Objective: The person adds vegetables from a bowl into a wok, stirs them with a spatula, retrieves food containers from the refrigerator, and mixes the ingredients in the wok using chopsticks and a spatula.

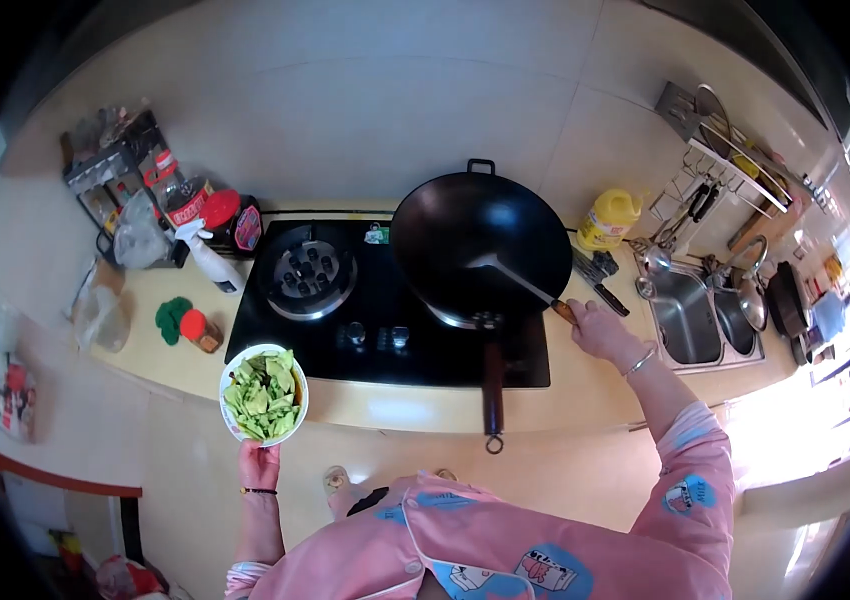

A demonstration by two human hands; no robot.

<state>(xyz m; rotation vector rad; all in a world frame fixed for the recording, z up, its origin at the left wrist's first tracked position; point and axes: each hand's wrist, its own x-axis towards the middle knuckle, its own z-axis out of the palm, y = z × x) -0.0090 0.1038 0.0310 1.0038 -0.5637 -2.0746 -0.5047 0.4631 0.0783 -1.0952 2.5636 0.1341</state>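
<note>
Black wok (pixel 440 225) lies ahead-left of the nearer right fingers (pixel 582 315), wrapped round a slanting spatula (pixel 523 279); left fingers (pixel 257 456) grip a vegetable-filled bowl (pixel 233 426).

Beige counter (pixel 405 408) bears a black hob (pixel 377 285); left of it: white spray bottle (pixel 210 262), green cloth (pixel 172 318), red-lidded jar (pixel 201 331); right: yellow jug (pixel 609 220), black-handled knife (pixel 610 299).

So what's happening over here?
A person in a pink patterned top holds a white bowl of chopped green vegetables in the left hand. The right hand grips a spatula, its blade inside the black wok on the stove. The vegetables are in the bowl.
</note>
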